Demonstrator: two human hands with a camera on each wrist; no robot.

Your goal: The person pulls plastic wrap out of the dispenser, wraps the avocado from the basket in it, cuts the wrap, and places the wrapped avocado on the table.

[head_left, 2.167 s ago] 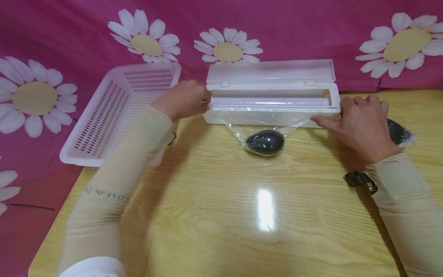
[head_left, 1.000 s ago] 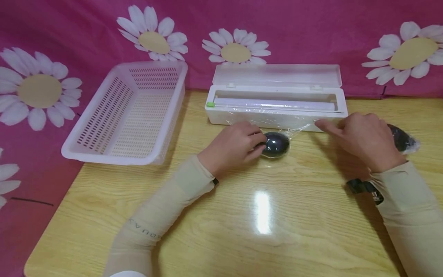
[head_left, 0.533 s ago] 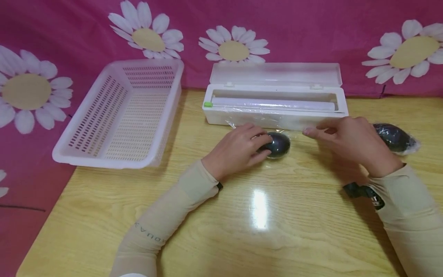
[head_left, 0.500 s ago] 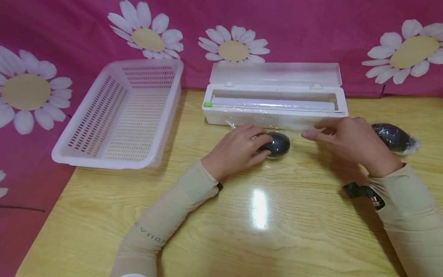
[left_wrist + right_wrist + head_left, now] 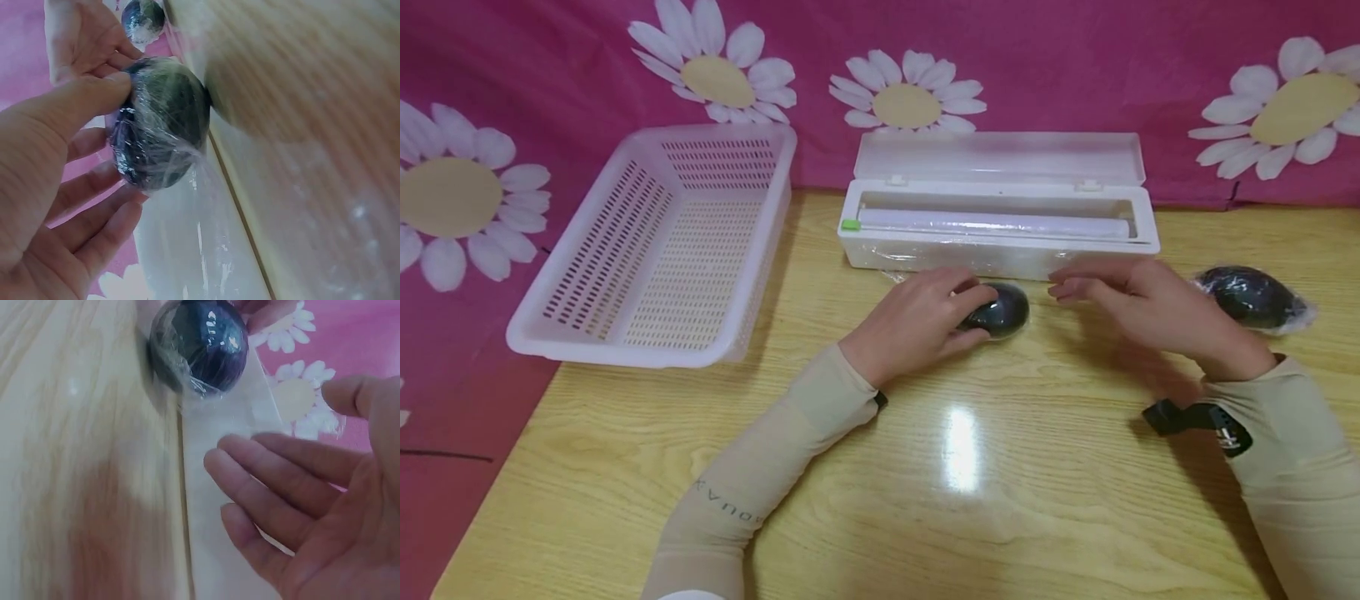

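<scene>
My left hand (image 5: pixel 917 323) holds a dark avocado (image 5: pixel 1009 312) between thumb and fingers, on the table before the white dispenser box. Clear film covers the avocado (image 5: pixel 164 122) in the left wrist view, with a loose bunched end trailing off it. My right hand (image 5: pixel 1165 315) hovers to the right of it, by the box's right front corner. Its fingers (image 5: pixel 269 494) are extended and hold nothing in the right wrist view. The cling film dispenser (image 5: pixel 992 257) has its lid up, and a film roll (image 5: pixel 992 223) lies inside.
A second film-wrapped avocado (image 5: pixel 1255 297) lies right of my right hand. A white perforated basket (image 5: pixel 741 333) stands at the left. A green slider (image 5: pixel 851 225) sits at the left end of the dispenser's front edge. A daisy-patterned magenta cloth (image 5: pixel 1037 75) hangs behind the table.
My left hand has come from the dispenser's left end to the avocado and grips it. The film stretched toward the right hand is no longer taut; that hand has let go and drawn nearer.
</scene>
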